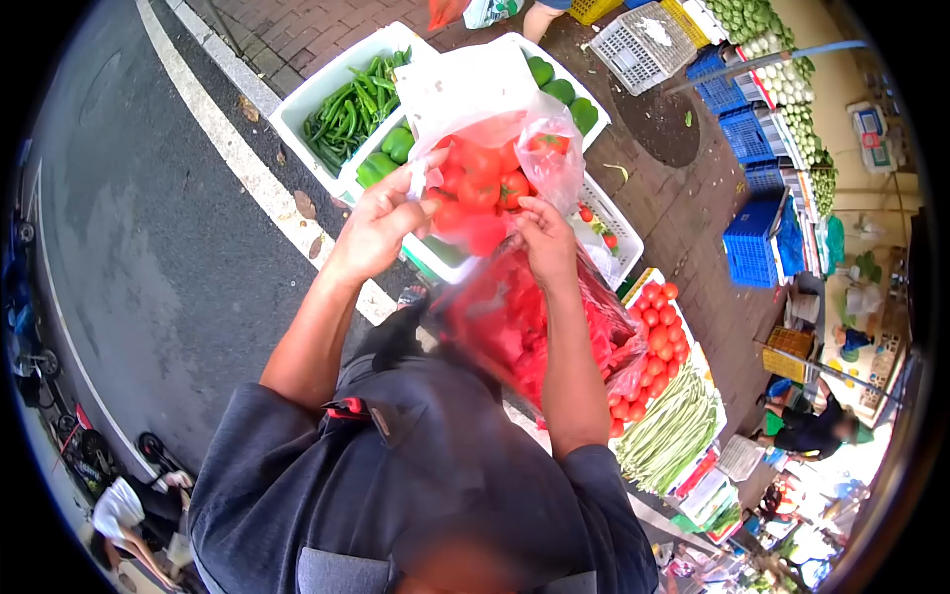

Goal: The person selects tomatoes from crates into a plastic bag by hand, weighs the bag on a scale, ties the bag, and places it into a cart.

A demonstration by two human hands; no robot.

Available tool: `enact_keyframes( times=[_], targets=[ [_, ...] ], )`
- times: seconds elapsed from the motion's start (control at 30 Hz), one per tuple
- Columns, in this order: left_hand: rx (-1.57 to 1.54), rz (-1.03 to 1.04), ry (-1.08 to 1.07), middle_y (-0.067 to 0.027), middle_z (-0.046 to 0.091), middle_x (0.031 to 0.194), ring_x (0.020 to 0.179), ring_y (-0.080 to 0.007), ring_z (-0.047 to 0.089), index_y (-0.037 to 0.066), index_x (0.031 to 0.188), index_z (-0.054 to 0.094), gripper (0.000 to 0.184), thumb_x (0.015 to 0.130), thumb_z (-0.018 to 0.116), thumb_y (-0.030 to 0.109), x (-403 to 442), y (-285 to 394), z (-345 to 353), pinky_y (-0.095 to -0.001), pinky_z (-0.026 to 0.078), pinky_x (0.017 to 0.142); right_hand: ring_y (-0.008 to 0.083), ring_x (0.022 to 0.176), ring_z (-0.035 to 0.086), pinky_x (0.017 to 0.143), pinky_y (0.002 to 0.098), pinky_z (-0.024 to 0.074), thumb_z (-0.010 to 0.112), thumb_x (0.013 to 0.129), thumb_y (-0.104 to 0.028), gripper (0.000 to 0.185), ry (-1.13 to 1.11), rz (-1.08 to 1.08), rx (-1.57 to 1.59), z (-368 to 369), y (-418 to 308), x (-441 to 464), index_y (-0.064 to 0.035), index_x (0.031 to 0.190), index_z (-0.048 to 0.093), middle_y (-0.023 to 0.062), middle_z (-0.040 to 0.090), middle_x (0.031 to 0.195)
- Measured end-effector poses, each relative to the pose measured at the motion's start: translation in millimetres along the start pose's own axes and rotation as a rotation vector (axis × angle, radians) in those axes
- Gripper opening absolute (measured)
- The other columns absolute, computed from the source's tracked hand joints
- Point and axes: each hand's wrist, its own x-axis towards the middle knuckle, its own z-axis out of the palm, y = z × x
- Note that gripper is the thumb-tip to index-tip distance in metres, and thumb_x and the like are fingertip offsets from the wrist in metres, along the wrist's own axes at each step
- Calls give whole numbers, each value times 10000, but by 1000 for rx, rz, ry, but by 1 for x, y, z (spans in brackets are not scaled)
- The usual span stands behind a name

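Two hands on a clear bag of tomatoes, both pinched narrow on the plastic!
Here's the left hand point(381, 226), thumb and fingers closed on the left side of the clear bag point(554, 173), while the right hand point(542, 238) nips its near right edge between thumb and fingertips. Red tomatoes point(480, 183) sit inside, in front of the person, the bag over the crates and just near of a white box point(470, 87). Far left, long green peppers point(351, 117) fill a white crate; far right of the bag, rounder green peppers point(560, 91). Under the right forearm lies a bundle of red plastic point(505, 322), and out to the near right, loose tomatoes point(661, 342) sit beside long green beans point(673, 428).
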Motion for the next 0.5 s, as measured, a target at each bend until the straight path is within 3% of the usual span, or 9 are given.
enact_keyframes(
  times=[0.17,0.27,0.37,0.4,0.5],
  targets=[
    [-30,-52,-21,15,559,788,688,-90,509,32,1466,421,603,877,539,72,-10,-7,7,-243,422,676,96,772,605,688,248,530,574,912,11,315,10,60,161,-51,-5,-85,7,1226,595,11,607,914],
    [-54,-21,-27,16,570,805,701,-93,514,25,1469,414,614,871,548,55,0,-7,-1,-250,431,681,120,850,631,765,265,538,613,887,-13,357,70,222,30,-94,59,-108,21,1242,588,61,638,1013],
    [-86,-16,27,3,587,865,713,-96,527,21,1465,417,616,864,551,37,-2,-7,5,-250,439,726,165,936,658,853,296,532,659,861,-54,407,67,199,-464,-121,118,-133,29,1253,590,137,647,1140],
    [-81,8,8,5,586,853,713,-96,530,19,1460,424,608,865,547,33,5,-9,4,-247,439,736,205,1002,664,894,320,517,679,846,-76,437,90,52,-1222,-116,120,-137,38,1257,589,195,625,1226],
    [-9,25,12,-11,537,758,688,-117,528,-29,1468,377,625,876,547,77,8,-11,2,-291,475,728,163,924,649,826,285,529,634,903,-58,390,196,139,-700,-106,168,-127,53,1271,566,124,655,1130]
  ],
)
